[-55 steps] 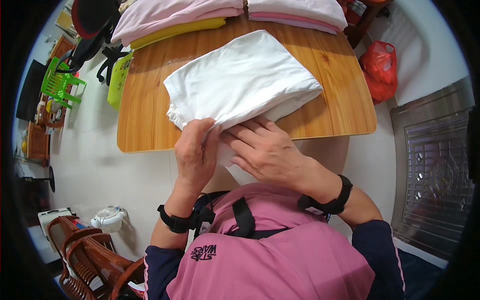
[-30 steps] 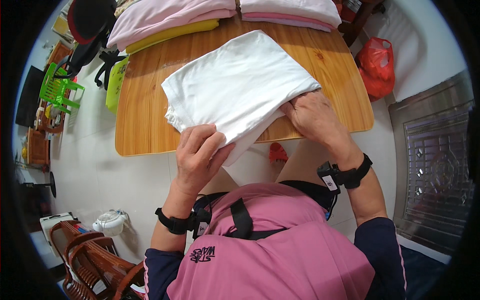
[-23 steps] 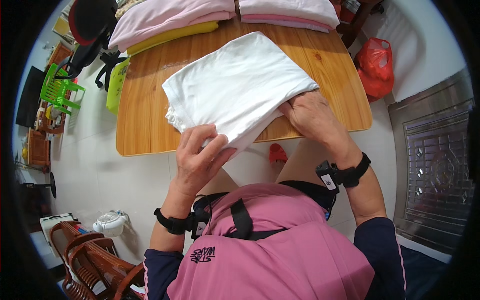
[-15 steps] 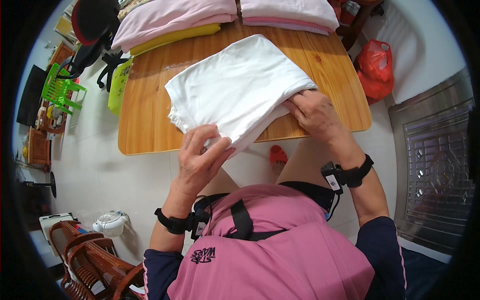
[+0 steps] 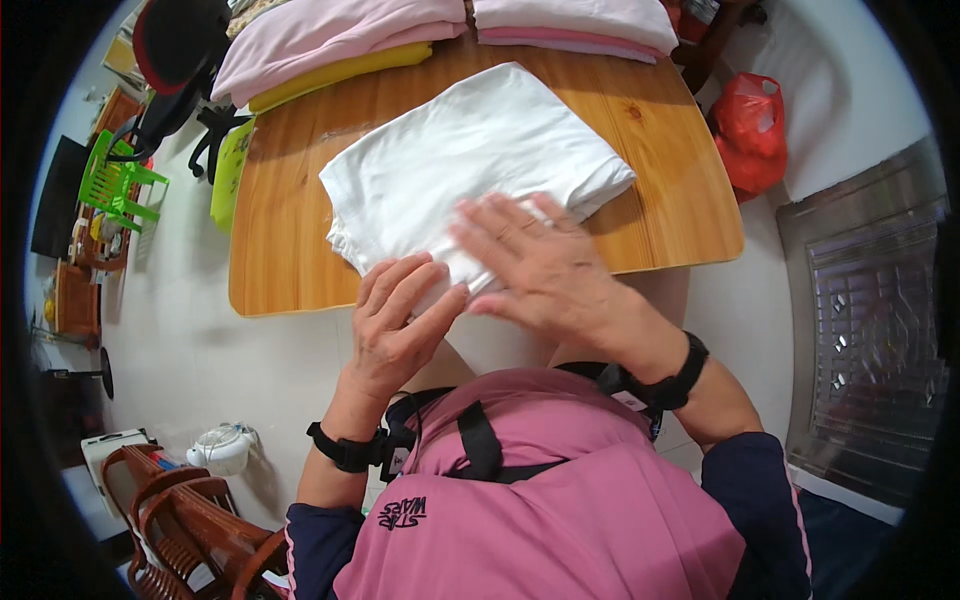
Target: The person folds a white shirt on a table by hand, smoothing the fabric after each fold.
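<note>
A white folded garment (image 5: 470,140) lies askew on the wooden table (image 5: 290,260), its near corner reaching the table's front edge. At that corner my left hand (image 5: 392,315) is closed on the cloth, with a fold between thumb and fingers. My right hand (image 5: 545,265) rests palm down over the near side of the garment, fingers stretched out and slightly blurred by motion. Its palm hides part of the near edge. At the left end of the garment, several layers show as an uneven, wrinkled edge.
Along the far side of the table lie two folded stacks: pink over yellow cloth (image 5: 340,45) on the left, pale pink over darker pink cloth (image 5: 575,25) on the right. A red plastic bag (image 5: 750,135) stands beyond the right edge. Wooden chairs (image 5: 190,510) are at lower left.
My right hand has come out from under the garment's right edge and moved left onto its top, flattening out. The right side of the cloth now lies down. My left hand stays nearly in place.
</note>
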